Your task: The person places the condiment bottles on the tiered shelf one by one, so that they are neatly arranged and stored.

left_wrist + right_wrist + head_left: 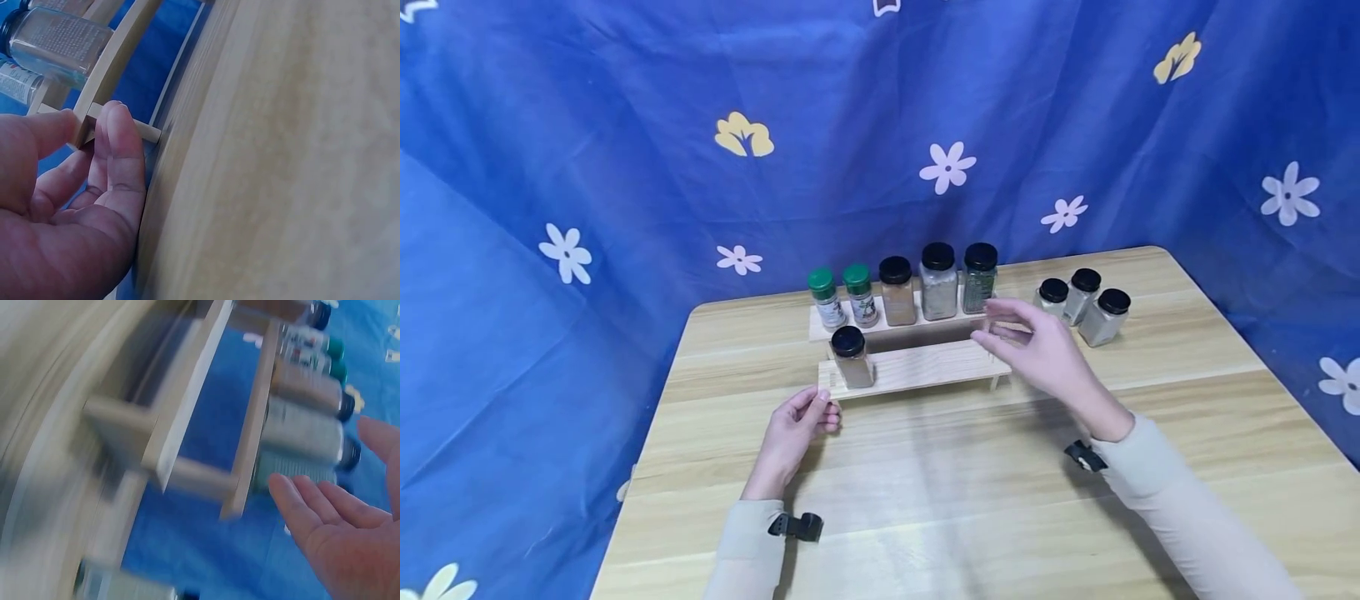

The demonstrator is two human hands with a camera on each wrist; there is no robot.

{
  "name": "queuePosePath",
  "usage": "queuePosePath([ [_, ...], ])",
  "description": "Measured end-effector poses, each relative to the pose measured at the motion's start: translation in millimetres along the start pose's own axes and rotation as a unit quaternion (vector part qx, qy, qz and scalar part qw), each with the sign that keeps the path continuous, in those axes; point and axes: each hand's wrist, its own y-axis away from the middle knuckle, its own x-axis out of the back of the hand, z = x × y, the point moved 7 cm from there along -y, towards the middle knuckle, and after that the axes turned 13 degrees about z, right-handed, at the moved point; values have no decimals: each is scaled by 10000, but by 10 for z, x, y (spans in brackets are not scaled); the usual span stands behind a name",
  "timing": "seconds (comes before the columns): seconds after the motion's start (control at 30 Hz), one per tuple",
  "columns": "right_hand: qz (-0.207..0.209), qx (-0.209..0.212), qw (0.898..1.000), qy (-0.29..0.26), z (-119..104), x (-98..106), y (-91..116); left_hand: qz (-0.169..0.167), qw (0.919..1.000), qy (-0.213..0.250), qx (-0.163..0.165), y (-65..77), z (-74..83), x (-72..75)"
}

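Left hand [799, 429]: pinching the lower board's front left corner, thumb above, fingers below. Right hand [1037, 346]: holding nothing, thumb and fingers apart, near the right end. Wooden rack [940, 364]: two steps, standing on the table [880, 500] toward its back edge; probably light and stiff, with little slip on bare wood; best held low at both ends. Front jar [854, 368]: black cap, lower step, left end. Back row [898, 302]: five upright jars, apparently breakable, likely to topple if the rack tilts. Spare jars [1102, 321]: three, beyond the right hand.
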Motion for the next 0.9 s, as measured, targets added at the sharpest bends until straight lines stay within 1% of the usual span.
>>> queuePosePath([
  [0.13, 414, 177, 9986, 289, 98, 307, -32, -2, 10000, -32, -9, -6, -1, 24],
  [0.23, 699, 154, 9960, 542, 176, 522, -50, -37, 10000, -41, 17, -4, 9, 29],
  [0.3, 889, 79, 9942, 603, 238, 661, -63, -52, 10000, -43, 32, -4, 12, 28],
  [0.4, 1238, -36, 9889, 825, 350, 881, -94, -60, 10000, -32, 43, -1, 14, 25],
  [0.5, 1634, -150, 9806, 1069, 481, 1108, -135, -75, 10000, -14, 47, 3, 10, 17],
  [0.57, 1806, -263, 9757, 1213, 575, 1230, -157, -81, 10000, 7, 44, 6, 7, 13],
  [0.67, 1876, -438, 9732, 1254, 729, 1350, -175, -70, 10000, 45, 51, 4, 1, 13],
  [0.9, 1632, -847, 9740, 1324, 1086, 1457, -167, -114, 9999, 43, 68, 4, 3, -4],
])
